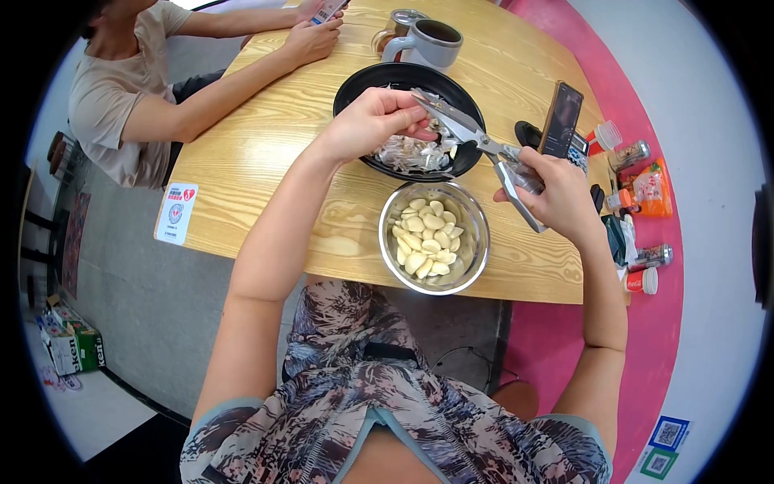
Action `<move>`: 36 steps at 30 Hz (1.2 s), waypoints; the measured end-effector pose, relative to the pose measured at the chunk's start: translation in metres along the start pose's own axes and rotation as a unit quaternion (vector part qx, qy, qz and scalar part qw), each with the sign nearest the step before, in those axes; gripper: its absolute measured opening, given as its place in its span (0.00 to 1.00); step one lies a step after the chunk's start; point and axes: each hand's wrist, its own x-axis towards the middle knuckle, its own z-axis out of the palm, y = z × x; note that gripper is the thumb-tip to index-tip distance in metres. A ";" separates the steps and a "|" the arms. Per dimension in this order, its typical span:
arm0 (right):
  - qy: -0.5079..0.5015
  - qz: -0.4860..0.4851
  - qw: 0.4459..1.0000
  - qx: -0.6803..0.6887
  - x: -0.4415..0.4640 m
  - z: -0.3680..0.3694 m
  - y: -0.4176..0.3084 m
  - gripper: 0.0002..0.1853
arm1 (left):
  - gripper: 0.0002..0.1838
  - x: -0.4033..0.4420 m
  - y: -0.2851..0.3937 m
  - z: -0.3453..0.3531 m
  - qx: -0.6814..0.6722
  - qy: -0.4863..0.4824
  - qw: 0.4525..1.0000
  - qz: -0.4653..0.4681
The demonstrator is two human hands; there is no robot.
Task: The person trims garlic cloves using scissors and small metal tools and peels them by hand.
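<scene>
Metal scissors [476,139] are held in my right hand [555,194], its fingers round the handles. Their blades point up and left, reaching my left hand [375,125], which is pinched closed at the blade tips; what it holds is too small to make out. Both the blades and my left hand are over a black bowl [355,82] with papery garlic skins [411,155] in it. Nearer to me, a steel bowl [389,258] holds several peeled garlic cloves [427,234].
A grey mug [435,47] and a glass jar [403,19] stand beyond the black bowl. A phone [562,117] leans at the right, near cups, jars and an orange packet [651,189]. At the left, a person [121,97] holds a phone [329,11].
</scene>
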 end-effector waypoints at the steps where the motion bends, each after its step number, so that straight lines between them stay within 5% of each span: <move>1: -0.040 0.025 0.998 0.028 0.000 -0.002 0.000 0.15 | 0.10 0.001 -0.001 0.002 0.035 0.011 0.999 0.032; 5: -0.088 0.069 0.985 0.133 0.000 -0.008 -0.004 0.17 | 0.09 0.003 -0.001 0.000 0.172 0.047 0.978 0.112; 12: 0.009 0.062 0.998 -0.016 -0.004 -0.009 -0.007 0.27 | 0.11 0.006 -0.003 -0.003 0.203 0.112 0.971 0.056; 15: 0.042 0.047 0.997 -0.054 -0.004 -0.005 -0.005 0.26 | 0.11 0.009 -0.007 -0.003 0.143 0.226 0.954 0.138; 20: 0.093 -0.006 0.991 -0.096 -0.003 0.001 -0.007 0.27 | 0.09 0.001 0.004 0.012 0.318 0.075 0.915 0.237; 24: 0.123 -0.030 0.986 -0.112 -0.005 0.004 -0.005 0.29 | 0.08 0.004 -0.002 0.009 0.281 0.114 0.932 0.198; 26: 0.119 -0.016 0.986 -0.118 -0.012 0.002 0.000 0.29 | 0.08 0.007 -0.001 0.002 0.212 0.165 0.947 0.176; 29: 0.071 0.156 0.985 -0.008 -0.038 0.007 0.015 0.30 | 0.11 0.007 0.000 -0.001 0.229 0.183 0.941 0.167; 30: 0.070 0.162 0.984 -0.015 -0.049 0.014 0.022 0.30 | 0.12 0.006 -0.001 0.000 0.199 0.186 0.951 0.145; 32: 0.004 0.319 0.947 0.026 -0.067 0.035 0.036 0.28 | 0.11 0.006 -0.003 0.003 0.100 0.160 0.975 0.114; 36: 0.062 0.271 0.960 -0.039 -0.094 0.081 0.050 0.27 | 0.12 0.008 -0.006 0.008 0.060 0.146 0.984 0.086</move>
